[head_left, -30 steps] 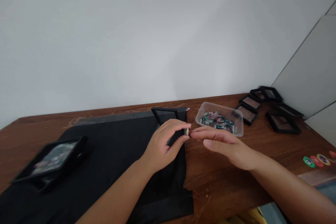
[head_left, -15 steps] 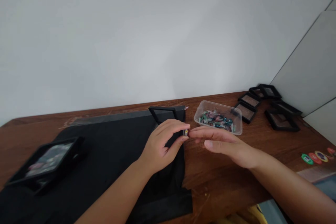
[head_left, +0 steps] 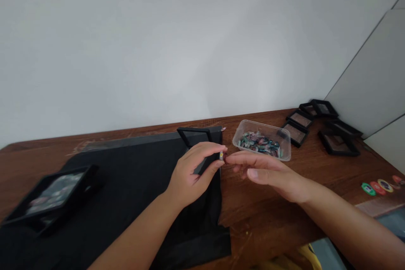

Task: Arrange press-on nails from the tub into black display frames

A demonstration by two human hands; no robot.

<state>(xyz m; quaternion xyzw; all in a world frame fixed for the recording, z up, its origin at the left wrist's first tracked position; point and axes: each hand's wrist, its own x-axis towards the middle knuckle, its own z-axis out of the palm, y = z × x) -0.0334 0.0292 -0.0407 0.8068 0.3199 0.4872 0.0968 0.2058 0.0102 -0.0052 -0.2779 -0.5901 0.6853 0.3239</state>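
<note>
Between the thumb and fingertips of my left hand [head_left: 191, 175] a small pale piece with a yellow spot [head_left: 221, 155] is pinched, above the right edge of a black mat [head_left: 136, 177]. My right hand [head_left: 274, 173] reaches in from the right, fingers stretched out and thumb apart. Its fingertips are at the piece's right side; whether they touch is too small to tell. Behind my left hand stands a tilted black frame [head_left: 193, 129], partly hidden. A clear plastic tub [head_left: 287, 145] with shiny green and pink pieces [head_left: 259, 142] sits behind my right hand.
On the mat's left lies a black frame [head_left: 76, 192] with a picture-like panel. Several black frames [head_left: 338, 143] are at the back right. Round coloured badges [head_left: 368, 189] lie at the right edge of the wooden table [head_left: 268, 215]. A white wall [head_left: 158, 50] rises behind.
The whole view has shifted slightly. My left hand still pinches the small piece, and the right fingertips stay close beside it, both hands nearly unmoved.
</note>
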